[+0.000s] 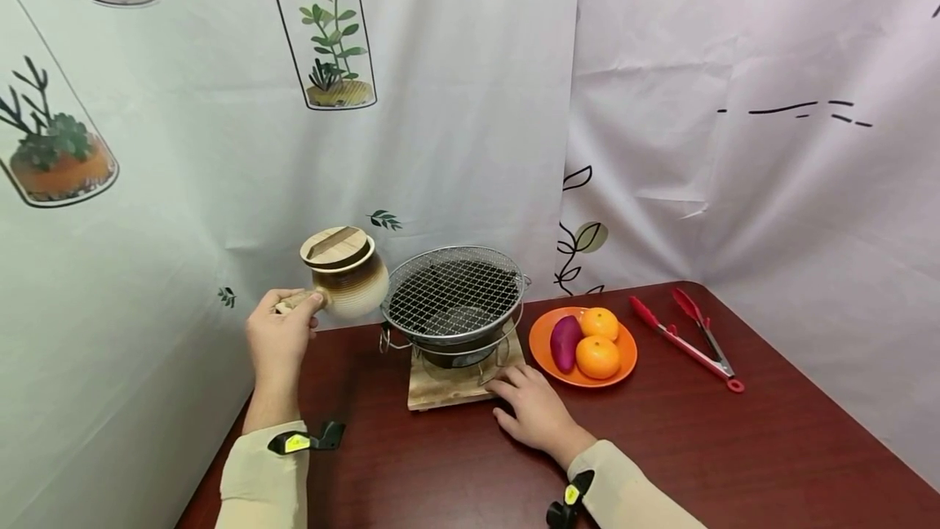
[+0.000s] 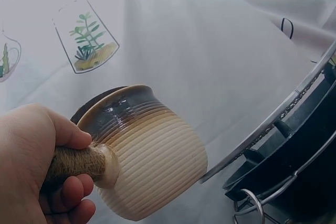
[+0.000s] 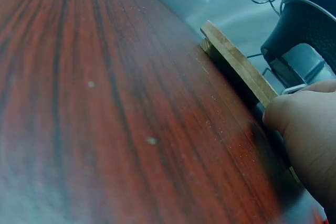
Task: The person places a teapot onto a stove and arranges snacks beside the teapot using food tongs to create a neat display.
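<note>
My left hand (image 1: pixel 282 333) grips the twine-wrapped handle (image 2: pixel 79 163) of a ribbed brown-and-cream ceramic pot (image 1: pixel 352 288). A round wooden lid (image 1: pixel 339 246) sits on the pot, which is held up in the air just left of a tabletop grill (image 1: pixel 455 296). Wire mesh covers the grill's round top, and a wooden board (image 1: pixel 441 386) lies under it. At the board's front right corner is my right hand (image 1: pixel 534 411), its fingers relaxed and touching the edge. In the right wrist view, the thumb side of that hand (image 3: pixel 310 129) covers part of the board.
An orange plate (image 1: pixel 543 362) right of the grill bears a purple sweet potato (image 1: pixel 565 344) and two oranges (image 1: pixel 598 357). Red-tipped tongs (image 1: pixel 690 345) lie spread farther right on the dark red table (image 1: pixel 411 472). Printed white cloth (image 1: pixel 470 145) hangs close behind the table.
</note>
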Action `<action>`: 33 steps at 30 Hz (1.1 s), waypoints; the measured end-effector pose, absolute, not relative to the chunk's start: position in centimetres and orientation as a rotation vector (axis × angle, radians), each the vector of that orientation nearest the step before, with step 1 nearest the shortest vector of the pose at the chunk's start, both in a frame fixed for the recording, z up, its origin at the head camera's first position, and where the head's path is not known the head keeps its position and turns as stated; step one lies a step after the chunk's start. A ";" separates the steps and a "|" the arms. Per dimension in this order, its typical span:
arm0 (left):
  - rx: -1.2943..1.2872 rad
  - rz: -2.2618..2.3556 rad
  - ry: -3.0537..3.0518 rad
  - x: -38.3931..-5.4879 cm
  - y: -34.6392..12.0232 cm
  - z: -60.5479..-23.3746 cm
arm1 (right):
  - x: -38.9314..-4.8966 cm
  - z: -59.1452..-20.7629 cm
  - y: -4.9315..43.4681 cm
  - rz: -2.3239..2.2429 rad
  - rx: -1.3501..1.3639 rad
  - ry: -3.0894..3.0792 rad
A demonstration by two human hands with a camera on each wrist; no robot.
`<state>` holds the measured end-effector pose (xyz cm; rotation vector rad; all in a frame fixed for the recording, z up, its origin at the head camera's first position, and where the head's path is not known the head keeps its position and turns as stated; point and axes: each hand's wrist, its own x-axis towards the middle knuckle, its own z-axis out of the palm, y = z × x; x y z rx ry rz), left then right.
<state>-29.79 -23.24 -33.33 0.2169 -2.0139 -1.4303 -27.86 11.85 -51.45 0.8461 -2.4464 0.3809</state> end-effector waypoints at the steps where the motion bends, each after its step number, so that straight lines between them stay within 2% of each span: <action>1: 0.213 -1.436 -2.011 -29.8 -23.2 -33.3 | -27.9 -51.4 11.9 0.382 0.844 -2.448; 33: 0.202 -1.424 -2.088 -30.4 -21.2 -32.8 | -27.9 -51.5 11.9 0.389 0.848 -2.440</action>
